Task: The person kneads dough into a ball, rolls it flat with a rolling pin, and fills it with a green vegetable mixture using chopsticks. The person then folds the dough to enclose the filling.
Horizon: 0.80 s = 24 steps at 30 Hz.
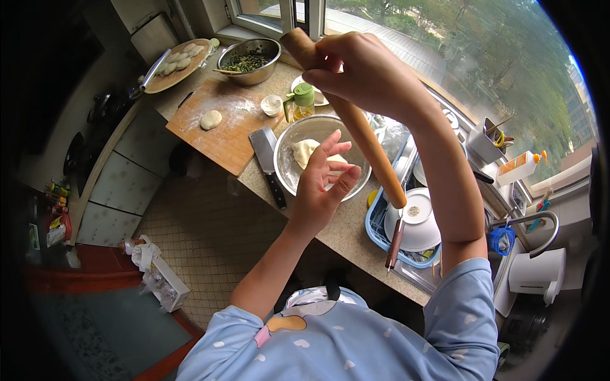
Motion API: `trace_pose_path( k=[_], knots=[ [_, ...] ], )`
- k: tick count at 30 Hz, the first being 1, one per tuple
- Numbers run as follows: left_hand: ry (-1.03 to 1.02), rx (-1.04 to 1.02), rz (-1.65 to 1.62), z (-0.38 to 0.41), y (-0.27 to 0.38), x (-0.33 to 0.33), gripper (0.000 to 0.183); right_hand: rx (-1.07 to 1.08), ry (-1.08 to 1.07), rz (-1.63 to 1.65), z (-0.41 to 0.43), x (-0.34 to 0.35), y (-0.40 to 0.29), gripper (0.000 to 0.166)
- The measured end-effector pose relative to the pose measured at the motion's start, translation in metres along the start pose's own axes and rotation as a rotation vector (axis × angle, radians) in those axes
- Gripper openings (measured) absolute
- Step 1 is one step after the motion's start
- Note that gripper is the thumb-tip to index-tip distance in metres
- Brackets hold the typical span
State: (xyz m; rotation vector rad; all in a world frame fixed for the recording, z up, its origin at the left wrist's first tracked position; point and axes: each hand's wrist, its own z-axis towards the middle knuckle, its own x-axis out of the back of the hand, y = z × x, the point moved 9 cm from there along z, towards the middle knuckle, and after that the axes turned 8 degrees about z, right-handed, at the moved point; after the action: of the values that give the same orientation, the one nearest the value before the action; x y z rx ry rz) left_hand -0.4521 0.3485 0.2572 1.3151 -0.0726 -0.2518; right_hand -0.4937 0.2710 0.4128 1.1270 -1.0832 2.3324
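My right hand (355, 71) grips a wooden rolling pin (367, 143) near its upper end, raised and slanting down to the right over the counter. Empty, with fingers spread, my left hand (326, 176) is over the near side of a metal bowl (362, 178) that holds pale dough (304, 151), partly hidden by my fingers. To the left, a flattened round of dough (211, 120) lies on a floured wooden board (190, 138). A small white cup (272, 105) stands at the board's right side. Between board and bowl rests a cleaver (264, 150) with a black handle.
A steel bowl of chopped green filling (271, 66) stands behind the board, left of a green-lidded oil jug (303, 95). Filled dough pieces lie on a round wooden board (157, 86) at the back left. A blue dish rack (376, 231) with a white bowl (426, 233) is at the right.
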Motion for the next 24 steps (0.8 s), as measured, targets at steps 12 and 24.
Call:
trace_pose_path(
  k=[12,24],
  knots=[
    [0.292,0.535,0.048,-0.062,-0.119,0.302,0.030,-0.228,-0.175,0.279,0.063,-0.344,-0.028,0.043],
    [0.170,0.614,-0.125,0.021,-0.197,0.393,0.030,-0.485,-0.206,0.609,0.074,-0.442,0.069,0.037]
  ],
)
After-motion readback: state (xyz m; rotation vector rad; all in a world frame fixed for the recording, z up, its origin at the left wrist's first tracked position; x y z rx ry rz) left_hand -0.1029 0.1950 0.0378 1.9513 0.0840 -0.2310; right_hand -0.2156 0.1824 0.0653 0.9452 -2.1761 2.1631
